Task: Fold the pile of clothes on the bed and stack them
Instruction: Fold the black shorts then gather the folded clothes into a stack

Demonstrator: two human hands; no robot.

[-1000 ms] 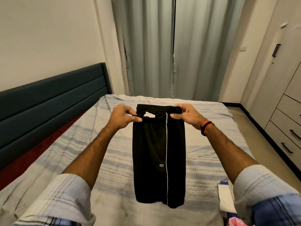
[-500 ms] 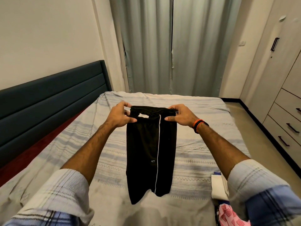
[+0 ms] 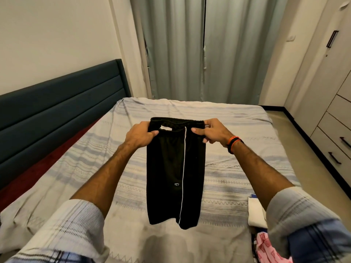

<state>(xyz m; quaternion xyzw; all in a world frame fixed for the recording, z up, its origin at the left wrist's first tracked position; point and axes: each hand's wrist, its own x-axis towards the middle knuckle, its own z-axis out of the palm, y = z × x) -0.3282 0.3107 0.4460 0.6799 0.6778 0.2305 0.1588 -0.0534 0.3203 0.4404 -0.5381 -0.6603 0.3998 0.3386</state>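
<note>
- Black soft sports shorts with a thin white stripe down one leg hang in the air above the bed with the pale striped sheet. They look folded in half the long way, one leg on top of the other.
- The left hand has its grip closed on the left end of the waistband. The right hand pinches the right end the same way. Both hands are level, so the shorts hang straight.
- The next good move, I think, is to lay the shorts flat on the bed, bottom edge first.
- Keep the waistband pulled tight between the two hands, so the cloth does not bunch up.
- Go down slowly. This cloth is floppy and the legs can slip apart.
- Then bring the waistband down to meet the bottom edge and press it smooth.
- More clothes, one white piece and one pink piece, lie at the near right side of the bed, partly hidden by the right sleeve. I cannot tell if they are folded.
</note>
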